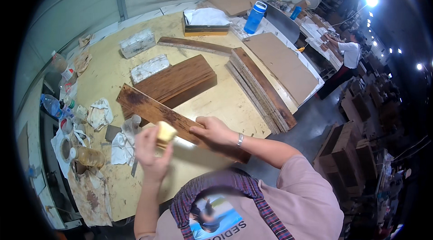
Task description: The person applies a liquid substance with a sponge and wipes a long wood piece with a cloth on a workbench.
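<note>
A long brown wooden board (151,108) lies slantwise in front of me, its far left end overlapping a stack of similar boards (180,75). My right hand (216,131) grips this board near its closer end, with the thumb on top and the other fingers partly hidden. In my left hand (153,152) is a small yellow sponge-like block (166,132), blurred by motion. It is close to the board's near long edge; whether it touches the wood I cannot tell.
More boards (264,89) lie to the right, beside a cardboard sheet (282,66). Two wrapped bundles (137,43) and a box (205,29) stand farther back. Bottles, including a jar of amber liquid (90,156), and rags (100,114) crowd the left edge. A person (347,55) works far right.
</note>
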Demonstrator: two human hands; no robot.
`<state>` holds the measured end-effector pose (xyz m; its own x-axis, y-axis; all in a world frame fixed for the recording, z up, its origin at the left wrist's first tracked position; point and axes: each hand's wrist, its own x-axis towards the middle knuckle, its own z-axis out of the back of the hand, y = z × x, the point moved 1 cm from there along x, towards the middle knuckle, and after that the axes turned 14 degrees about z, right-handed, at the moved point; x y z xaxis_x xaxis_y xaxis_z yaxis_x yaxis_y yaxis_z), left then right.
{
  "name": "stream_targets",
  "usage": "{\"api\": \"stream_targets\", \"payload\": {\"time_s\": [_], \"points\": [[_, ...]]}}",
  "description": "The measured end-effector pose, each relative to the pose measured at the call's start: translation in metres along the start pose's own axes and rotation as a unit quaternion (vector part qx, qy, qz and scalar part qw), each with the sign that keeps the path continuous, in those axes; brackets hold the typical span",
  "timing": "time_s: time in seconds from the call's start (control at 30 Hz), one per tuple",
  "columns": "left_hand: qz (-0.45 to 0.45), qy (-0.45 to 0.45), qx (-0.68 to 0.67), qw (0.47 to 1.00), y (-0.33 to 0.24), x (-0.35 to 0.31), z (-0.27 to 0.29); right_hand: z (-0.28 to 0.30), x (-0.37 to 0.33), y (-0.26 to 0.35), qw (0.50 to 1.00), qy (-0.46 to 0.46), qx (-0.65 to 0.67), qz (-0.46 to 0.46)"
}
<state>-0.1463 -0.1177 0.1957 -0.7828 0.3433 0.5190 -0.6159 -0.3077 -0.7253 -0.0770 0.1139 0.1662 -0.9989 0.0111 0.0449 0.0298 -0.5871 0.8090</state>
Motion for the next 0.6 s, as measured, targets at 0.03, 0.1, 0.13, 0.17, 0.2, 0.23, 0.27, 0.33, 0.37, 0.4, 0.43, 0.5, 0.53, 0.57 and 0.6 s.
{"api": "stream_targets", "payload": {"time_s": [0.03,0.1,0.13,0.17,0.2,0.23,0.27,0.33,0.37,0.4,0.43,0.5,0.53,0.57,0.6], "points": [[-0.021,0.033,0.04,0.998,-0.008,-0.003,-0.002,0.001,-0.003,0.007,0.999,0.008,-0.034,-0.002],[-0.035,0.045,0.082,0.995,-0.007,-0.004,-0.006,0.004,-0.012,0.009,0.999,0.026,-0.042,0.005],[-0.033,0.014,0.1,0.994,0.001,0.0,-0.003,0.004,-0.017,0.01,0.998,0.036,-0.046,0.009],[-0.033,-0.016,0.116,0.993,0.013,0.007,0.002,0.005,-0.022,0.01,0.997,0.041,-0.059,0.012],[-0.022,-0.057,0.122,0.991,0.021,0.016,0.009,0.006,-0.028,0.01,0.996,0.045,-0.072,0.015],[-0.009,-0.085,0.165,0.983,0.029,0.029,0.02,0.007,-0.032,0.009,0.995,0.05,-0.084,0.018],[0.129,-0.082,0.119,0.981,0.044,0.036,0.033,0.009,-0.036,0.01,0.992,0.047,-0.109,0.032],[0.102,-0.159,0.158,0.969,0.054,0.048,0.051,0.009,-0.042,0.012,0.988,0.039,-0.141,0.042],[0.086,-0.164,0.171,0.968,0.052,0.05,0.055,0.008,-0.043,0.013,0.986,0.035,-0.158,0.047],[0.046,-0.143,0.17,0.974,0.042,0.046,0.045,0.008,-0.043,0.014,0.984,0.033,-0.167,0.047],[0.006,-0.122,0.168,0.978,0.025,0.039,0.03,0.008,-0.042,0.016,0.983,0.031,-0.177,0.048],[-0.066,-0.029,0.127,0.989,-0.005,0.015,-0.003,0.005,-0.04,0.021,0.979,0.026,-0.191,0.06],[-0.064,0.034,0.126,0.989,-0.018,0.002,-0.015,0.003,-0.038,0.024,0.978,0.023,-0.197,0.072],[-0.078,0.072,0.119,0.987,-0.023,-0.002,-0.023,0.004,-0.039,0.025,0.975,0.018,-0.206,0.081],[-0.059,0.036,0.122,0.99,-0.018,0.003,-0.02,0.004,-0.039,0.024,0.973,0.016,-0.214,0.084]]}}
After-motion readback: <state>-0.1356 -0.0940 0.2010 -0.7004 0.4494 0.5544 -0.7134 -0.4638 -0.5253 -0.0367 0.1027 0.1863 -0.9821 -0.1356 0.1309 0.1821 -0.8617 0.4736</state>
